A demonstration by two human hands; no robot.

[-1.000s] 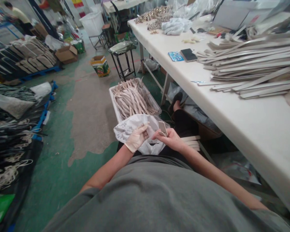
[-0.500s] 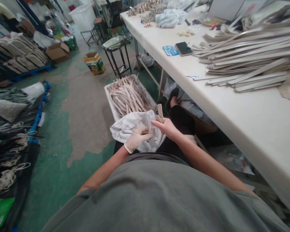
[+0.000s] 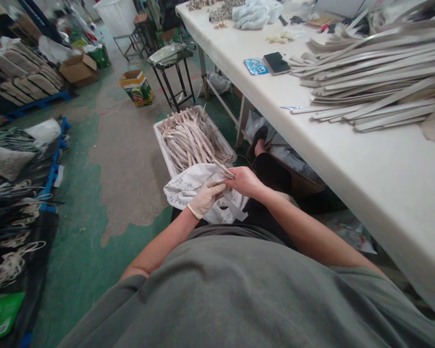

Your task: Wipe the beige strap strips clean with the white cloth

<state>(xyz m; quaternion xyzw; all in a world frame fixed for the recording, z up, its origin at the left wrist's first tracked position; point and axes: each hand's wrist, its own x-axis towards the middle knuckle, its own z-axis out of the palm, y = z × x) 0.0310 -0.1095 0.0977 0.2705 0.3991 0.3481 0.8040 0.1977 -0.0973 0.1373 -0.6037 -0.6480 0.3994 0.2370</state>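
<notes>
My left hand (image 3: 204,199), in a pale thin glove, has its fingers closed on a light beige strap just below my other hand. My right hand (image 3: 247,181), bare, pinches the folded strap (image 3: 223,169), whose upper end sticks out beyond the fingertips. A flat grey-white tail hangs under the hands toward my lap. The fingertips of both hands meet, which hides part of the strap. Beneath them a white printed plastic sack (image 3: 183,189) lies across my lap. Just beyond it stands a white crate (image 3: 162,149) heaped with similar beige straps (image 3: 192,137).
On the right runs a long white table (image 3: 333,169) with a pile of pale strips (image 3: 369,77), a dark phone-like object (image 3: 276,63) and cloth gloves (image 3: 255,13). A black stool (image 3: 172,72) and an open carton (image 3: 137,88) stand ahead. Loaded blue pallets (image 3: 52,174) line the left.
Both hands have come together. The right hand's strap has tipped from upright to slanting left, and a strap tail now hangs below the hands. The view has shifted slightly.
</notes>
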